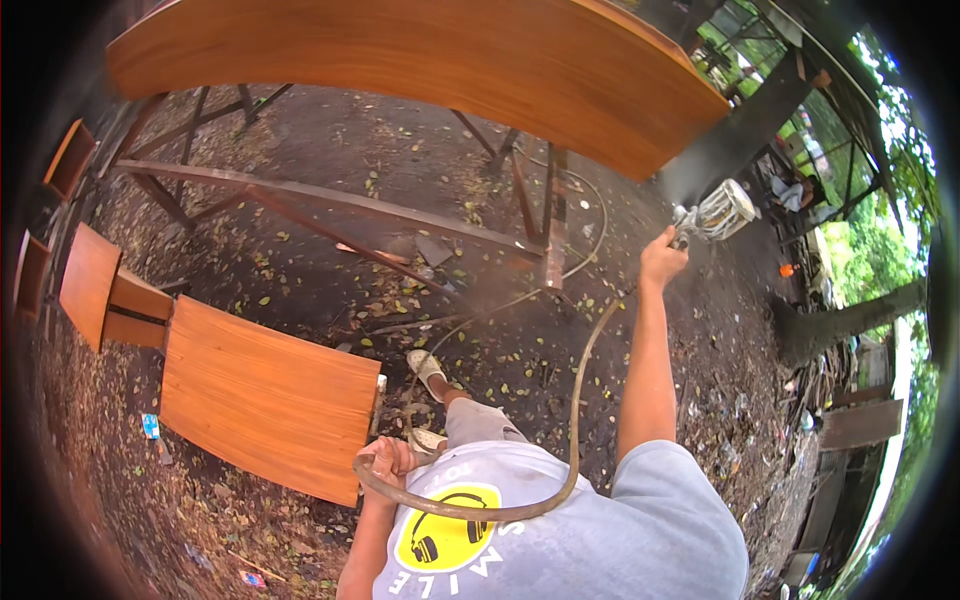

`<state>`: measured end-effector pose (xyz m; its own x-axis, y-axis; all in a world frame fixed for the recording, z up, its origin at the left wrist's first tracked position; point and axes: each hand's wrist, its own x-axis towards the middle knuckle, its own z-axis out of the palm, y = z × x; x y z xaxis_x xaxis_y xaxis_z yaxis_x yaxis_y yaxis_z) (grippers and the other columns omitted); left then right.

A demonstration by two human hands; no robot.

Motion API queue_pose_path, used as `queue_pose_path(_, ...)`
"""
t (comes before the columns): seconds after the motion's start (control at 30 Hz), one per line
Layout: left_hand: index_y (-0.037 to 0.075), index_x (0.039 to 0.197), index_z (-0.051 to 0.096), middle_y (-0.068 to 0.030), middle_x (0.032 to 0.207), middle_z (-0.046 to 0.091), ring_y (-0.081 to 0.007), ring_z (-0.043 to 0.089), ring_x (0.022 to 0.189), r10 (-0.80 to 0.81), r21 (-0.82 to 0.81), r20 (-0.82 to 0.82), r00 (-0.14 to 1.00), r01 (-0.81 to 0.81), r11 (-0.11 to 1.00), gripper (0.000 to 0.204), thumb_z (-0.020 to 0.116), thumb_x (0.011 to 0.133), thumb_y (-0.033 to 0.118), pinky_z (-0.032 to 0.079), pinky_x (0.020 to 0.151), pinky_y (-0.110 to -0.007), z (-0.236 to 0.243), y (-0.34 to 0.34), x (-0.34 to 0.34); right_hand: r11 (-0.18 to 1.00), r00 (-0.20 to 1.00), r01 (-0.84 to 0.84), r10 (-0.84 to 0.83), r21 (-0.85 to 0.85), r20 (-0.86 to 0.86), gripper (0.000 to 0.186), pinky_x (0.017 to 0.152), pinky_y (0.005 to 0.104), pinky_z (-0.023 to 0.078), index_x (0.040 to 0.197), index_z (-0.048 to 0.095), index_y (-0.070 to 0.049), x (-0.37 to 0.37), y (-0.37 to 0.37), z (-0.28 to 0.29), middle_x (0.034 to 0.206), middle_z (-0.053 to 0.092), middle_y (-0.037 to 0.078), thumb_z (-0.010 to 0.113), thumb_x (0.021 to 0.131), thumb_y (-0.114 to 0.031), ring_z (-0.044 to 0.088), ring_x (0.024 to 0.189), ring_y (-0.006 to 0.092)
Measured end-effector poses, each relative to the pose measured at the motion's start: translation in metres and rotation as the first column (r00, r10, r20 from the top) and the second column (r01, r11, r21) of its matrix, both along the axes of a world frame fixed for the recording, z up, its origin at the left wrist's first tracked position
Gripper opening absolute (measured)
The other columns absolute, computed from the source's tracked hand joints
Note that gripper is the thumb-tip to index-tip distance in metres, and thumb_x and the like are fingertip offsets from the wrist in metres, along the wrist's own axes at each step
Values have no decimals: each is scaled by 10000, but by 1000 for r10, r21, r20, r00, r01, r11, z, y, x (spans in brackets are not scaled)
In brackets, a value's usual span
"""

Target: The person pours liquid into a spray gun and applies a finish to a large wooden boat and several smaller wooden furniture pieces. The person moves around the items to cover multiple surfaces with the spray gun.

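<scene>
My right hand (660, 260) is stretched out forward and closed round the handle of a paint-spattered spray gun (722, 212) with a whitish cup. A pale mist hangs between the gun and the right end of a long, glossy orange-brown wooden board (430, 62). From the gun a tan hose (582, 385) loops down across my shirt to my left hand (388, 460), whose fingers are wrapped round it near my waist. Beside that hand lies a shorter orange-brown wood panel (270, 390), apart from the long board.
A dark wooden trestle frame (330, 205) stands under the long board. Farther left are smaller brown wood pieces (85, 280). The hose trails over leaf-strewn dirt ground (300, 300). A tree trunk (850, 325) and a leaning sheet (862, 424) stand to the right.
</scene>
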<state>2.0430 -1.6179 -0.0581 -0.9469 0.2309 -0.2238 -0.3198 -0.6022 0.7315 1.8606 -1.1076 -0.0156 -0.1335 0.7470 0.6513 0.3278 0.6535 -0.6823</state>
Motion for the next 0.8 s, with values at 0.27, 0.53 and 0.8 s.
queue_pose_path(0.27,88,594,335,-23,519,313,-142,288,491,153,27,44,987,-154,988,547,545,1007,379,296,499,-323,12,-2,-6,787,794,-607,594,-110,-127,220,592,394,417,961,631,58,-129,-178,7,700,612,119,584,965,-158,518,606,214)
queue_pose_path(0.53,97,583,319,-29,483,278,-165,265,440,388,-12,32,921,-388,922,563,431,1042,404,289,470,-338,6,-8,-3,384,442,-882,876,-274,-195,211,565,365,396,962,613,57,-269,-333,8,638,541,75,592,960,-153,438,578,162)
queue_pose_path(0.8,68,652,404,-33,563,386,-152,367,531,511,55,148,847,-523,850,456,509,1031,299,363,537,-328,3,5,-10,99,160,-958,963,-270,-217,221,621,370,451,1048,633,46,-356,-452,29,689,618,130,591,941,-143,514,608,196)
